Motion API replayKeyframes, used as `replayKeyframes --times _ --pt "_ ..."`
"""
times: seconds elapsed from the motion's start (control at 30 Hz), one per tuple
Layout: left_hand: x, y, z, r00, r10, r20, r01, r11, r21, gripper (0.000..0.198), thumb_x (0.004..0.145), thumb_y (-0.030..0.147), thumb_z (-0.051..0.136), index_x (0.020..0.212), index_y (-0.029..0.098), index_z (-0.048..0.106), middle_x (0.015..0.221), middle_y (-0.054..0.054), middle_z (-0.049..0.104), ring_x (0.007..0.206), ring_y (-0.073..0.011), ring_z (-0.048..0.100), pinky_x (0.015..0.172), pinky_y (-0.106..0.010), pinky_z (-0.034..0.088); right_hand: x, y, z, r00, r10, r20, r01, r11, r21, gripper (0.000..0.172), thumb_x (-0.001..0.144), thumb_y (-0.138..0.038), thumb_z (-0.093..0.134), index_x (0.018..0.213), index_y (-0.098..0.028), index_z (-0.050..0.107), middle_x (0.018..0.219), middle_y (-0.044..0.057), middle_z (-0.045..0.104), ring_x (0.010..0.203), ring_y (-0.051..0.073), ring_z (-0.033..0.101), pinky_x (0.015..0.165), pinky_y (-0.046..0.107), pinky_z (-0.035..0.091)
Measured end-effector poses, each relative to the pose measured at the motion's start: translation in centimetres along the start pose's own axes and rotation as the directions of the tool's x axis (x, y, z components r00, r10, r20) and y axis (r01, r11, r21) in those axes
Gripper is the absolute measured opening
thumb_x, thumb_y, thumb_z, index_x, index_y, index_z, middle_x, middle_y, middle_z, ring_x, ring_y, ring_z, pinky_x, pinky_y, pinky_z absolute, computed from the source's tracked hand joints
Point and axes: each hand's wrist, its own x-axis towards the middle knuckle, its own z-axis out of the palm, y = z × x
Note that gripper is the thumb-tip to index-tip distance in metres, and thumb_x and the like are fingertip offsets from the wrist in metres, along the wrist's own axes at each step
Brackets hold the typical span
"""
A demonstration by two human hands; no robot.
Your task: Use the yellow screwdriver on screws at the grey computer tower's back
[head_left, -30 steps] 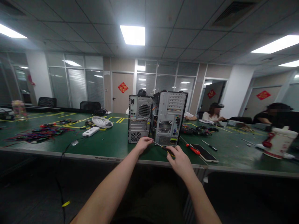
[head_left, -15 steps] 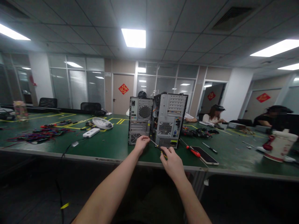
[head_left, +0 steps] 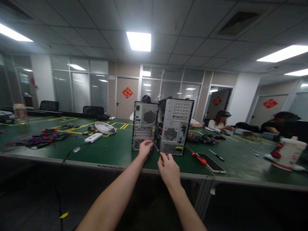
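Note:
Two computer towers stand side by side with their backs toward me, a smaller left tower (head_left: 145,118) and a taller right tower (head_left: 173,131). My right hand (head_left: 170,170) is closed round the black and yellow handle of a screwdriver (head_left: 160,157), whose shaft points up and left. Its tip reaches my left hand (head_left: 145,149), which is closed in a pinch in front of the left tower's lower right part. Whatever lies between the left fingertips is too small to make out.
Right of the towers lie a red screwdriver (head_left: 201,159), a phone (head_left: 211,163) and a pen-like tool (head_left: 216,154). On the left are a power strip (head_left: 93,137), a white fan grille (head_left: 105,127) and tangled wires (head_left: 45,141). A white cup (head_left: 288,153) stands far right; co-workers sit beyond.
My right hand has moved left and slightly down, bringing the screwdriver to a steeper angle. My left hand keeps its pinch in nearly the same place.

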Motion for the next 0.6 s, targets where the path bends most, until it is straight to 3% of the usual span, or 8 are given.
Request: replayKeyframes --times 0.2,0.6 --pt "0.0 0.2 0.1 1.0 -0.013 -0.007 0.013 1.0 0.017 0.019 0.072 0.016 0.082 0.09 0.012 0.076 0.081 -0.01 0.076 0.075 -0.0176 0.071 0.066 -0.025 0.052 -0.1 -0.7 0.7 1.0 0.03 -0.007 -0.03 1.0 -0.002 0.031 0.099 -0.025 0.055 0.129 -0.023 0.064 0.101 0.004 0.061 0.08 0.014 0.062 0.063 0.024 0.036" --pt "0.0 0.4 0.5 1.0 0.017 -0.016 -0.017 1.0 -0.001 0.019 0.074 0.016 0.082 0.092 0.012 0.076 0.085 -0.009 0.076 0.073 -0.0159 0.07 0.076 -0.03 0.056 -0.1 -1.6 1.1 0.998 0.062 0.004 -0.062 0.998 -0.03 0.031 0.1 -0.025 0.053 0.129 -0.023 0.063 0.102 0.005 0.061 0.083 0.015 0.064 0.062 0.024 0.037"
